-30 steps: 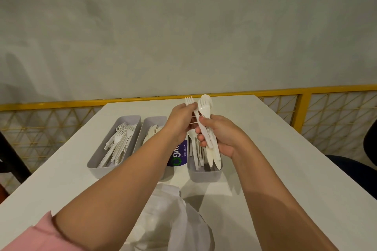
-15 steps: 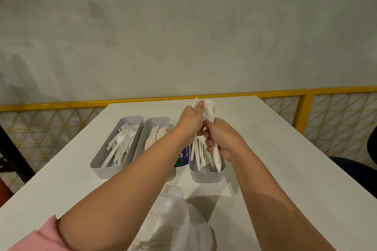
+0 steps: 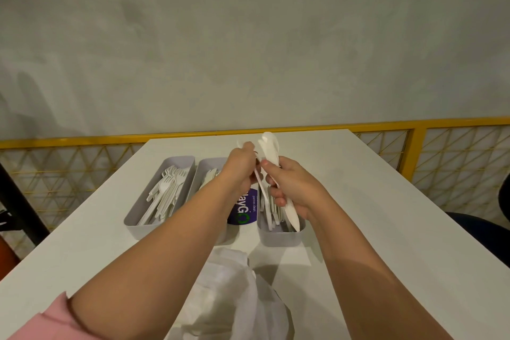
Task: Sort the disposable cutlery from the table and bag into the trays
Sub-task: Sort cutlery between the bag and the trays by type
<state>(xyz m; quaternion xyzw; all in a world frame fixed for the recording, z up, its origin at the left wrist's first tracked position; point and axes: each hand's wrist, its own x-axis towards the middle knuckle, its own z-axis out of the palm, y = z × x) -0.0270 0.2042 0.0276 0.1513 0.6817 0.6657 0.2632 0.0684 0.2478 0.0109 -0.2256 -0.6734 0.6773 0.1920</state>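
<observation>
White cutlery (image 3: 269, 152), grey trays (image 3: 176, 160), white table (image 3: 372, 201), yellow lattice railing (image 3: 455, 152), pink sleeve (image 3: 41, 323)

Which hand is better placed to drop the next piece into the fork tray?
Probably left: the left hand pinches one piece and is nearer the fork tray; the right hand grips the bundle.

Head view looks forward, down over table (image 3: 386, 229).

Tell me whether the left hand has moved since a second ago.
Yes. The left hand has drawn one piece leftward from the bundle, toward the fork tray.
</observation>
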